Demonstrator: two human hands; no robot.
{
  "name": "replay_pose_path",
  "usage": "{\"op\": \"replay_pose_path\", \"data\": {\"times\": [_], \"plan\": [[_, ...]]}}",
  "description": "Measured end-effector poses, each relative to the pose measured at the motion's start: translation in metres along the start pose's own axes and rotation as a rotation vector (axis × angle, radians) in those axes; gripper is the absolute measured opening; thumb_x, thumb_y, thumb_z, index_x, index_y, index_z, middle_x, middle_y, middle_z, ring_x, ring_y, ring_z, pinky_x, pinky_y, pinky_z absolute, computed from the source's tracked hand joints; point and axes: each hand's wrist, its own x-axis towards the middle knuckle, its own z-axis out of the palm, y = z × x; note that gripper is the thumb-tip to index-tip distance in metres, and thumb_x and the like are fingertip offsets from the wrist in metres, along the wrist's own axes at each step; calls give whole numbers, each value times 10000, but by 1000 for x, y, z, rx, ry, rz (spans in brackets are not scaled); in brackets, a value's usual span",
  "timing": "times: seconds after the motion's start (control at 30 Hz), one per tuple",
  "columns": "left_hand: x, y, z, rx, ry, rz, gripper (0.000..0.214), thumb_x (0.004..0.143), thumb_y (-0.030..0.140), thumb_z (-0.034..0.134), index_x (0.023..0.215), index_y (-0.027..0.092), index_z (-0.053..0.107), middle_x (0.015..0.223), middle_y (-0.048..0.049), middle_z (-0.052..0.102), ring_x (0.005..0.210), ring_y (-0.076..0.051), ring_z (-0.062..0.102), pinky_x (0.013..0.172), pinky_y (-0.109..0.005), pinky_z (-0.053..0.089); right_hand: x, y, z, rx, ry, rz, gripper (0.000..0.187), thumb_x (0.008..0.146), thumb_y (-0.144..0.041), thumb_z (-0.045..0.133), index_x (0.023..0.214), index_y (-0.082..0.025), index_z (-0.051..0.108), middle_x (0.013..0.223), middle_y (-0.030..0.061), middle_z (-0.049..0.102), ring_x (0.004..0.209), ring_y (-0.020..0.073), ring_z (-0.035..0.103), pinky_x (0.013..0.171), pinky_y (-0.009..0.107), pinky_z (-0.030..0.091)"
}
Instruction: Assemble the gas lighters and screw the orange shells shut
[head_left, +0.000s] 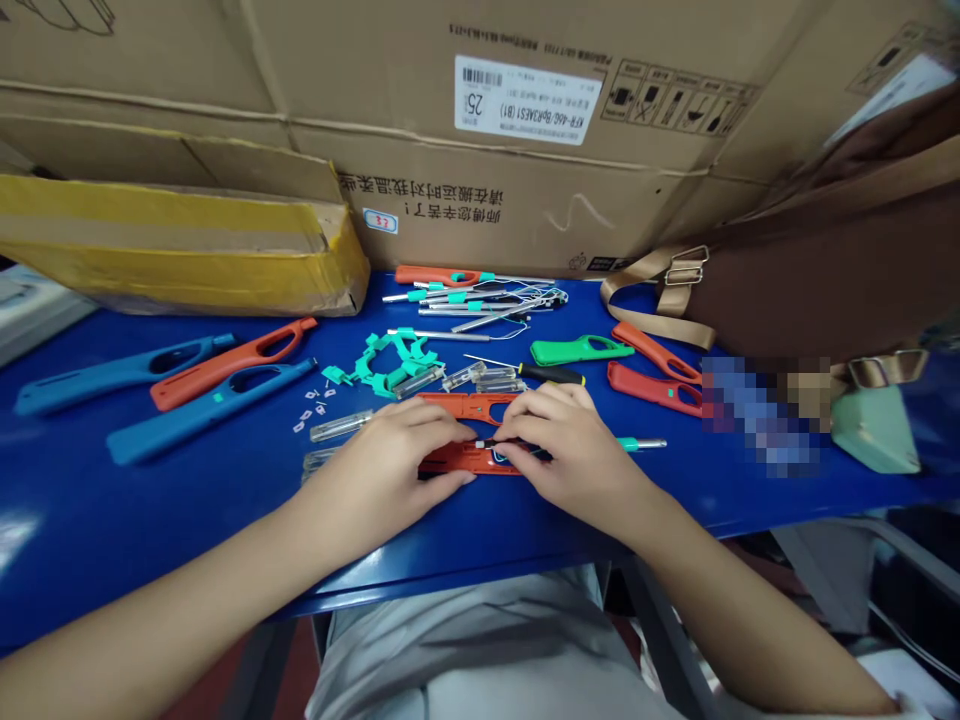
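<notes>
An orange lighter shell [465, 458] lies on the blue table [150, 500] near its front edge. My left hand [382, 470] grips the shell's left part with curled fingers. My right hand [570, 445] pinches the shell's right part, fingertips meeting the left hand's. A metal rod with a teal collar [641, 443] sticks out to the right from under my right hand. A second orange shell half [465, 405] lies just behind the hands.
Blue [112, 375], orange [232, 362], green [581, 350] and red [652, 385] lighter shells, teal clips [390, 365], clear tubes [341, 425], a screwdriver [540, 372] and metal rods [480, 295] cover the table. Cardboard boxes [487, 150] stand behind, a brown bag [825, 260] at the right.
</notes>
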Motion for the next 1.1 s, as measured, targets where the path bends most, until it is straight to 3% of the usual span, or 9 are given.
{"op": "replay_pose_path", "data": {"times": [0.53, 0.9, 1.1], "plan": [[0, 1, 4, 1, 35, 71, 179, 911, 254, 715, 1070, 174, 703, 1030, -66, 759, 979, -242, 690, 890, -389, 550, -3, 2, 0, 5, -44, -40, 98, 1010, -223, 574, 987, -194, 665, 990, 36, 733, 964, 193, 618, 882, 366, 352], [0, 2, 5, -23, 33, 41, 226, 868, 221, 761, 1074, 145, 705, 1001, -77, 756, 929, -234, 692, 824, -354, 549, 2, 1, -3, -133, -51, -232, 143, 986, -138, 582, 991, -184, 717, 956, 32, 726, 915, 182, 597, 929, 394, 341], [0, 2, 5, -38, 25, 28, 208, 879, 226, 748, 1075, 168, 711, 1019, -71, 761, 935, -229, 697, 826, -350, 552, 1, 2, -1, -109, -24, -220, 136, 993, -142, 570, 1006, -193, 696, 961, 27, 742, 901, 173, 612, 930, 391, 349]]}}
